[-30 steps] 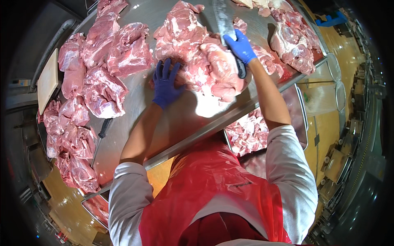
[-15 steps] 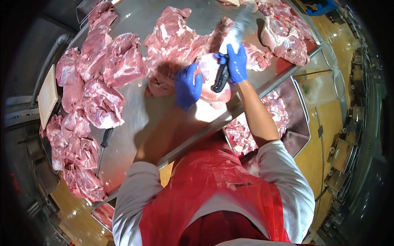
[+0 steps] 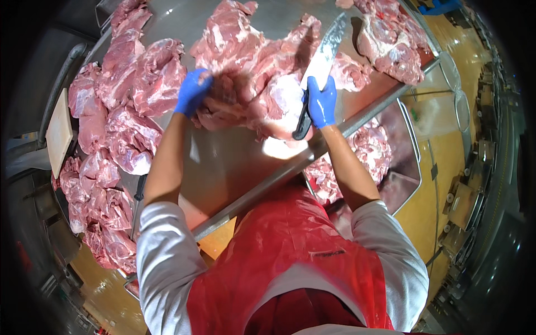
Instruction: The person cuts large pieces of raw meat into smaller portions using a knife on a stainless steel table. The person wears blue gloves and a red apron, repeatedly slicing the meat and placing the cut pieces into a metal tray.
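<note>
My right hand [image 3: 321, 103], in a blue glove, is closed round the black handle of a large knife [image 3: 325, 54]. The broad blade points up and away over the meat, its face streaked wet. At the left end of a large piece of raw meat [image 3: 231, 92], my gloved left hand [image 3: 194, 93] has its fingers curled onto the edge; the fingertips are partly hidden. A paler, rounded part of the meat [image 3: 282, 103] lies just left of the knife handle, close to the table's near edge.
Raw meat pieces [image 3: 131, 131] line the left of the metal table [image 3: 204, 162], beside another dark-handled tool [image 3: 140, 187]. More meat [image 3: 391, 44] lies at the far right. Below the near edge, a metal bin [image 3: 410, 162] holds cut meat. A pale board [image 3: 60, 131] stands at left.
My left hand has moved left from the middle of the meat to its left end. My right hand and the knife have shifted slightly down, and the blade is steadier.
</note>
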The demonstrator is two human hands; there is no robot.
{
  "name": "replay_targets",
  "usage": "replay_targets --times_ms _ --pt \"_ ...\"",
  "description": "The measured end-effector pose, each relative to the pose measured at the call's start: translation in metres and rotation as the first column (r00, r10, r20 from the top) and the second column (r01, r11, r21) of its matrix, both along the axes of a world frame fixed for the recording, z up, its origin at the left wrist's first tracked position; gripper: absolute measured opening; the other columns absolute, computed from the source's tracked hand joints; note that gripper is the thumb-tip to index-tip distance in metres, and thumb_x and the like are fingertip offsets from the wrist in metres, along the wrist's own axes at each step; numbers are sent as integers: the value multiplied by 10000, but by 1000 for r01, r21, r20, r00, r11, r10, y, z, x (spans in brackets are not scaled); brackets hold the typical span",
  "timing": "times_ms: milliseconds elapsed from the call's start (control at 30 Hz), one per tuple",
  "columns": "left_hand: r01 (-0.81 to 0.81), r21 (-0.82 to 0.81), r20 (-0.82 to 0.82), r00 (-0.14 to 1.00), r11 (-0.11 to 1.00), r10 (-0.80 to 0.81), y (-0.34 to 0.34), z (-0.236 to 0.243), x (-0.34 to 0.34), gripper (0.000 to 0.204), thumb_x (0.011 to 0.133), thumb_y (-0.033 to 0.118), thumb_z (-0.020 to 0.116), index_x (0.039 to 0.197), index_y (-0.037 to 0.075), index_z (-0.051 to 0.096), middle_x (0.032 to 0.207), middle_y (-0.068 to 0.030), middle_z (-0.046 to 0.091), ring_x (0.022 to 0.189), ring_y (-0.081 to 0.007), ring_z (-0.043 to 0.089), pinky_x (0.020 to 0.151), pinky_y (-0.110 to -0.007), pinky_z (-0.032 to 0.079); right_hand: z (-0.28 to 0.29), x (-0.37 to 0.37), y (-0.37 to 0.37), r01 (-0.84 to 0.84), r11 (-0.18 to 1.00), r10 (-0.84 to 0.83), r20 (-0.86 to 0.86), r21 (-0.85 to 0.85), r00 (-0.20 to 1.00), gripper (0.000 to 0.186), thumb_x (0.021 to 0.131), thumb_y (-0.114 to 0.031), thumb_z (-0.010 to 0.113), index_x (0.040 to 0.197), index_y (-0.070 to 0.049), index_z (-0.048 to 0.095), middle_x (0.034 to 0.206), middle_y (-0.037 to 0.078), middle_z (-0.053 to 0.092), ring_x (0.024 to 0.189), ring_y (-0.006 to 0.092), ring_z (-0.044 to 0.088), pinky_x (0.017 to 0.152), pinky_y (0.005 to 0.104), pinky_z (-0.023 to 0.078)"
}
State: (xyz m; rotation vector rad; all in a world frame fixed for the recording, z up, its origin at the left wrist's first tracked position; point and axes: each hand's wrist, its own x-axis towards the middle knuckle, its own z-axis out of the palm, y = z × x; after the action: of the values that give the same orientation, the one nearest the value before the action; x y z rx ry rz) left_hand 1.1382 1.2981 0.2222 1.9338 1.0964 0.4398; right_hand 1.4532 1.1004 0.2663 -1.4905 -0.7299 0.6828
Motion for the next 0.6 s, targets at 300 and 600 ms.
replay_targets --times_ms 300,600 --pt "-319 402 -192 887 858 420 -180 -12 0 473 820 264 696 1238 74 585 1219 -254 544 1104 -452 527 941 -560 428 -9 25 -3 -220 975 219 -33 -40 975 249 967 -190 661 1122 -11 580 791 9 612 592 65 533 521 237 449" --pt "-425 649 175 890 630 421 -176 -9 22 295 817 158 691 1096 76 639 1099 -156 611 1054 -370 570 972 -488 429 8 34 27 -449 875 474 127 -180 871 331 923 -240 725 1136 -1 645 943 13 688 804 60 607 701 241 525"
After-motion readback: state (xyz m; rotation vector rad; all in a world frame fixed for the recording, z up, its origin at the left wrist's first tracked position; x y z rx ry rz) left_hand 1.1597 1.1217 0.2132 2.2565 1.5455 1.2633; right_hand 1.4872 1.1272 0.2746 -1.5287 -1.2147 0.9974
